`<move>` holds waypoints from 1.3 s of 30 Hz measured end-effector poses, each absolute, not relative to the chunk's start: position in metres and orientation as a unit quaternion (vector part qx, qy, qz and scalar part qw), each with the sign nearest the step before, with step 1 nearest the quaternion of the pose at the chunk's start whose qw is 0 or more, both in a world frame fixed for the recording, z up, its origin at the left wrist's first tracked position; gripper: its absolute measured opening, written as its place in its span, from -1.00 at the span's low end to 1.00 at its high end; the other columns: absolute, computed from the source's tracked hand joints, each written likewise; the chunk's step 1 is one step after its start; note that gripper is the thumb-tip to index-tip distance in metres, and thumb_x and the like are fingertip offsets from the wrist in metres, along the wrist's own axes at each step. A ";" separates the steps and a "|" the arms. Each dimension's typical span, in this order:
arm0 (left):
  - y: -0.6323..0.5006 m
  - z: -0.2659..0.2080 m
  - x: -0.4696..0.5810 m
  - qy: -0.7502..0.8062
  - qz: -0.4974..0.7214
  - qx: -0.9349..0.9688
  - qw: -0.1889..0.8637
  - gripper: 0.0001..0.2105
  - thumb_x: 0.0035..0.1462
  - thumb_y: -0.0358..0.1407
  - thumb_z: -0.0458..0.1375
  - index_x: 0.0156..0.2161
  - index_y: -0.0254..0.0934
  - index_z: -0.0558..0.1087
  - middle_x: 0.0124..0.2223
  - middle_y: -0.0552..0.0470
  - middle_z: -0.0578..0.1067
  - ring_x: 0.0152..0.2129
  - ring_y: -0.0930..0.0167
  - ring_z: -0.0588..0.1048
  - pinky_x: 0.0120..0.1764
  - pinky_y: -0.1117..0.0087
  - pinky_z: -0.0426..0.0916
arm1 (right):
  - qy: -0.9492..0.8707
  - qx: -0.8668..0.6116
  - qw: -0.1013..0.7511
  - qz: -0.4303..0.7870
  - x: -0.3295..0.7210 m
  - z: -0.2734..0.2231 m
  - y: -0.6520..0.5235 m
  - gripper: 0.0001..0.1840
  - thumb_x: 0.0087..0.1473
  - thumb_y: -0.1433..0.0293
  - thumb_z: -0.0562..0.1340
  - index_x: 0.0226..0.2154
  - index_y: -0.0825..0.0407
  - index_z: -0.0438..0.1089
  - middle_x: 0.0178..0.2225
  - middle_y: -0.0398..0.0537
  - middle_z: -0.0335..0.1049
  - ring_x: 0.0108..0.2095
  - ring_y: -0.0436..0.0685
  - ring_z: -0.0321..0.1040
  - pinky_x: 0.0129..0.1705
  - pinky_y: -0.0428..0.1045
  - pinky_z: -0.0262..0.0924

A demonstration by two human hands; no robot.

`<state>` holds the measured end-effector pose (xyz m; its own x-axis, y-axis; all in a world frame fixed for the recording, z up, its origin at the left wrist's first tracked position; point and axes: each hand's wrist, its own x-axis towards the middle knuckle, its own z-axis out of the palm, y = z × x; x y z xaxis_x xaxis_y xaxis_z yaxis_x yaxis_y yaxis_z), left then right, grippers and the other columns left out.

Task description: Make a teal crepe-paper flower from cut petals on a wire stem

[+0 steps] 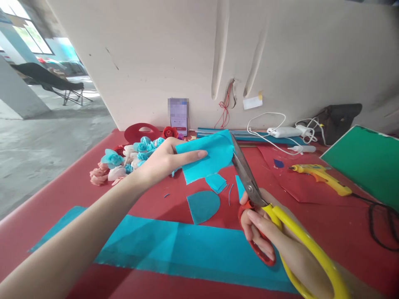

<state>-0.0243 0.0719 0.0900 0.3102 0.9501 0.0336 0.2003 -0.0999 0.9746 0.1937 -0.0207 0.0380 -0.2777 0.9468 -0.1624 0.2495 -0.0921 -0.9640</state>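
My left hand [174, 160] pinches a piece of bright blue sheet material [208, 153], paper or cloth, with the thumb lying on top of it. The piece is held up above the table, and its right edge is rounded. My right hand [262, 224] grips scissors [249, 182] with one red and one yellow handle. Their blades are parted at the right edge of the blue piece. Below lie a blue round-ended cutout [203, 206], small blue scraps [216, 182] and thin trimmings. A long blue strip [174, 245] stretches across the table under both arms.
On the red table [149, 203] sit a heap of blue, white and pink handmade flowers [134, 155] and a red rose [170, 132]. A phone [178, 118] leans on the wall. A yellow glue gun [324, 177], white power strip [283, 132] and green board [368, 166] are on the right.
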 end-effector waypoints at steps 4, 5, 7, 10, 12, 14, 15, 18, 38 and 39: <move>0.070 0.092 -0.023 0.455 0.378 0.649 0.478 -0.70 -0.10 -0.20 0.24 -0.69 -0.31 0.30 -0.71 0.17 0.31 -0.79 0.60 0.25 -0.72 0.58 0.10 | -0.595 -0.495 0.316 0.549 0.194 0.036 -0.019 -0.62 0.14 0.08 -0.02 -0.22 0.06 0.16 -0.81 -0.36 -0.09 -0.79 -0.10 -0.09 -0.73 -0.18 -0.07; 0.069 0.093 -0.022 0.459 0.368 0.655 0.474 -0.70 -0.10 -0.20 0.23 -0.68 -0.31 0.32 -0.71 0.16 0.32 -0.78 0.59 0.26 -0.72 0.57 0.10 | -0.597 -0.495 0.317 0.546 0.193 0.035 -0.019 -0.62 0.14 0.08 -0.02 -0.22 0.06 0.16 -0.81 -0.36 -0.08 -0.79 -0.11 -0.09 -0.73 -0.18 -0.07; 0.067 0.096 -0.021 0.466 0.344 0.668 0.467 -0.71 -0.11 -0.19 0.23 -0.67 -0.31 0.34 -0.69 0.14 0.36 -0.76 0.57 0.30 -0.71 0.58 0.14 | -0.597 -0.501 0.319 0.540 0.193 0.035 -0.018 -0.62 0.14 0.08 -0.01 -0.22 0.06 0.16 -0.81 -0.36 -0.09 -0.78 -0.10 -0.07 -0.72 -0.18 -0.05; 0.065 0.098 -0.020 0.467 0.328 0.679 0.461 -0.70 -0.12 -0.19 0.23 -0.68 -0.32 0.33 -0.68 0.13 0.38 -0.74 0.57 0.32 -0.69 0.60 0.16 | -0.590 -0.508 0.324 0.537 0.192 0.036 -0.019 -0.62 0.13 0.09 -0.01 -0.22 0.06 0.17 -0.80 -0.36 -0.10 -0.77 -0.09 -0.04 -0.71 -0.17 -0.02; 0.065 0.099 -0.021 0.465 0.329 0.680 0.461 -0.71 -0.12 -0.19 0.23 -0.69 -0.32 0.33 -0.68 0.13 0.38 -0.74 0.58 0.32 -0.70 0.62 0.16 | -0.592 -0.510 0.327 0.531 0.192 0.037 -0.019 -0.62 0.13 0.08 0.00 -0.23 0.06 0.17 -0.80 -0.36 -0.11 -0.78 -0.10 -0.05 -0.71 -0.17 -0.02; 0.064 0.098 -0.021 0.463 0.333 0.679 0.461 -0.71 -0.12 -0.20 0.23 -0.69 -0.32 0.33 -0.68 0.14 0.37 -0.74 0.59 0.32 -0.70 0.63 0.16 | -0.594 -0.513 0.328 0.525 0.192 0.037 -0.020 -0.61 0.13 0.07 -0.01 -0.24 0.06 0.17 -0.80 -0.36 -0.11 -0.79 -0.10 -0.06 -0.72 -0.17 -0.02; 0.064 0.098 -0.021 0.461 0.336 0.680 0.461 -0.71 -0.12 -0.21 0.24 -0.69 -0.32 0.33 -0.68 0.15 0.37 -0.74 0.60 0.31 -0.70 0.64 0.16 | -0.594 -0.515 0.327 0.524 0.193 0.037 -0.020 -0.61 0.13 0.06 -0.02 -0.24 0.05 0.17 -0.80 -0.36 -0.11 -0.79 -0.10 -0.06 -0.72 -0.17 -0.03; 0.064 0.098 -0.020 0.446 0.336 0.684 0.470 -0.71 -0.10 -0.22 0.23 -0.70 -0.31 0.32 -0.68 0.15 0.36 -0.74 0.59 0.31 -0.71 0.64 0.16 | -0.589 -0.515 0.314 0.538 0.194 0.037 -0.020 -0.58 0.12 0.03 -0.04 -0.23 0.05 0.15 -0.80 -0.35 -0.08 -0.78 -0.09 -0.04 -0.71 -0.17 -0.01; 0.073 0.080 -0.014 0.453 0.343 0.686 0.455 -0.65 -0.06 -0.14 0.19 -0.69 -0.32 0.28 -0.70 0.16 0.30 -0.76 0.59 0.24 -0.70 0.56 0.08 | -0.570 -0.562 0.353 0.485 0.187 0.044 -0.023 -0.60 0.08 0.01 0.02 -0.43 0.02 0.15 -0.79 -0.34 -0.04 -0.83 -0.12 -0.10 -0.81 -0.19 -0.11; 0.074 0.078 -0.011 0.448 0.346 0.685 0.458 -0.66 -0.04 -0.15 0.18 -0.67 -0.31 0.30 -0.68 0.16 0.32 -0.74 0.59 0.25 -0.68 0.57 0.11 | -0.571 -0.567 0.358 0.475 0.188 0.043 -0.021 -0.59 0.08 0.01 0.02 -0.46 0.03 0.15 -0.79 -0.33 -0.02 -0.83 -0.13 -0.10 -0.81 -0.19 -0.10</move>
<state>-0.0111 0.0736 0.0782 0.3585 0.9314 0.0635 0.2978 -0.1786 0.9378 0.1883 -0.0211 0.0435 -0.1017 0.9863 -0.1295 0.3067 -0.0927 -0.9473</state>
